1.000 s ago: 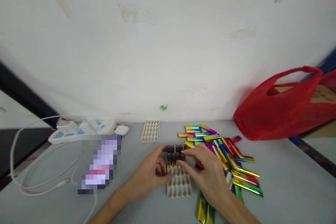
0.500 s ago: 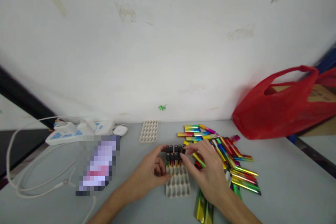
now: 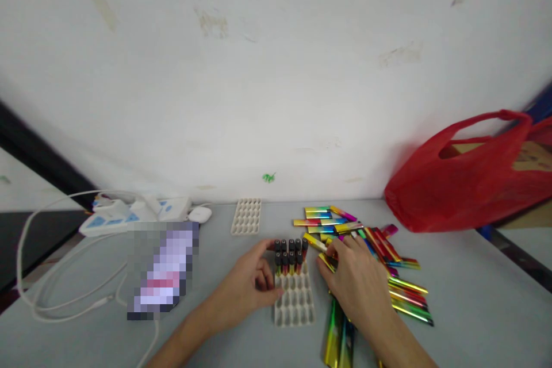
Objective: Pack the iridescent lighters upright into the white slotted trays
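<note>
My left hand (image 3: 254, 279) holds the left side of a pale moulded tray (image 3: 295, 299), thumb on its near left edge and forefinger by the far left corner. Several shiny coloured sticks with black ends (image 3: 291, 256) stand upright in the tray's two far rows; the nearer hollows show bare. To the right, my right hand (image 3: 357, 276) is over a loose pile of shiny metallic sticks (image 3: 382, 244). Its thumb and forefinger are apart, with a gold stick (image 3: 328, 261) showing between them. The other fingertips are partly hidden.
A second pale tray (image 3: 246, 216) lies near the wall. To the left are a phone (image 3: 166, 270), blurred over, a white cable (image 3: 81, 317) and a power strip (image 3: 133, 215). A red bag (image 3: 457, 184) stands at the right. Flat shiny pieces (image 3: 338, 336) lie near my right wrist.
My right hand has moved right, from the black-ended sticks in the tray to the loose pile. My left hand stays at the tray. The view has shifted slightly.
</note>
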Demonstrator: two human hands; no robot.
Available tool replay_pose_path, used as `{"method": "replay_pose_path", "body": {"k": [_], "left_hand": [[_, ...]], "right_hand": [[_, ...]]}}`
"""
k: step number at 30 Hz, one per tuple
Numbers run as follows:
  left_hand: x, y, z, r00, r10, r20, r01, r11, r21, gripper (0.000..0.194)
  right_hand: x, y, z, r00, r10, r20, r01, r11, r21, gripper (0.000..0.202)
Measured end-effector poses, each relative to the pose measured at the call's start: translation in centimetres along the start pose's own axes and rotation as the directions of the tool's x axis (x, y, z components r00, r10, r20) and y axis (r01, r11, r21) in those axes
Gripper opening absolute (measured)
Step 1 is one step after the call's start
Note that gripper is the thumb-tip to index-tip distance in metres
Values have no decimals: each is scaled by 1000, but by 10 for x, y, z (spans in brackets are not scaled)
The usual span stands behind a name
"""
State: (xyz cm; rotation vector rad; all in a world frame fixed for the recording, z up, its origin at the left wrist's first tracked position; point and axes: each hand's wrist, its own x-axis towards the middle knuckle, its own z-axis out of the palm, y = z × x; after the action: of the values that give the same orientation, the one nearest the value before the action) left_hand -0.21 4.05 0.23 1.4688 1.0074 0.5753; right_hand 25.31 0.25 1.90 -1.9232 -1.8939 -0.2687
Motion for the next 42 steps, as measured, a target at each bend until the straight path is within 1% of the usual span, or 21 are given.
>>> {"method": "replay_pose_path", "body": {"k": [7, 9, 11, 12, 14, 17, 20, 21, 23, 25, 27, 29, 31, 34, 36, 38, 42], "left_hand": [[-1, 0, 0, 1000, 14, -7, -14, 1000, 15, 87], [-1, 0, 0, 1000, 21, -9, -21, 1000, 15, 86], [-1, -1, 0, 1000, 21, -10, -21, 1000, 10, 86], [-1, -1, 0, 1000, 19, -8, -19, 1000, 8, 86], [-1, -1, 0, 1000, 15, -5, -15, 1000, 7, 85], [-1, -2, -1, 1000, 20, -3, -20, 1000, 9, 86], [0, -4, -1, 1000, 22, -8, -22, 1000, 1, 86], [0, -5, -1, 1000, 23, -8, -23, 1000, 2, 86], [1, -6, -1, 999, 30, -10, -30, 1000, 2, 86], [1, -7, -1, 999, 35, -12, -35, 999, 8, 87], [0, -6, -1, 1000, 29, -10, -28, 999, 15, 89], [0, -5, -1, 1000, 21, -7, -21, 1000, 20, 89], [0, -4, -1, 1000, 16, -8, -16, 1000, 16, 90], [0, -4, -1, 1000, 12, -12, -12, 1000, 6, 92], [1, -4, -1, 1000, 13, -12, -13, 1000, 3, 93], [1, -3, 0, 1000, 11, -11, -11, 1000, 2, 94], [0, -2, 0, 1000, 9, -17, -9, 1000, 6, 94]], "right_hand": [[-3, 1, 7, 998, -50, 30, 49, 999, 22, 20], [-3, 1, 9, 999, -41, 34, 40, 998, 47, 18], [-2, 2, 8, 1000, -9, 30, 6, 993, 119, 14], [-1, 1, 7, 999, 16, 30, -21, 983, 182, 14], [1, 0, 2, 995, 93, 48, -104, 933, 345, 20], [5, -2, -7, 969, 225, 102, -243, 786, 568, 33], [9, -1, -12, 940, 317, 124, -304, 617, 726, 38], [10, 0, -12, 928, 343, 144, -322, 546, 774, 38], [12, 2, -10, 894, 389, 222, -370, 365, 854, 39], [14, 4, -8, 850, 425, 311, -408, 159, 899, 41], [17, 4, -7, 812, 447, 376, -408, -26, 912, 45], [19, 4, -8, 790, 445, 422, -385, -177, 906, 50], [22, 3, -11, 778, 413, 473, -378, -292, 878, 52], [23, 0, -15, 750, 364, 553, -395, -424, 815, 47], [22, -2, -16, 732, 345, 587, -398, -484, 780, 45], [20, -4, -17, 732, 324, 599, -399, -509, 763, 45], [19, -8, -18, 731, 306, 610, -411, -516, 752, 45]]}}
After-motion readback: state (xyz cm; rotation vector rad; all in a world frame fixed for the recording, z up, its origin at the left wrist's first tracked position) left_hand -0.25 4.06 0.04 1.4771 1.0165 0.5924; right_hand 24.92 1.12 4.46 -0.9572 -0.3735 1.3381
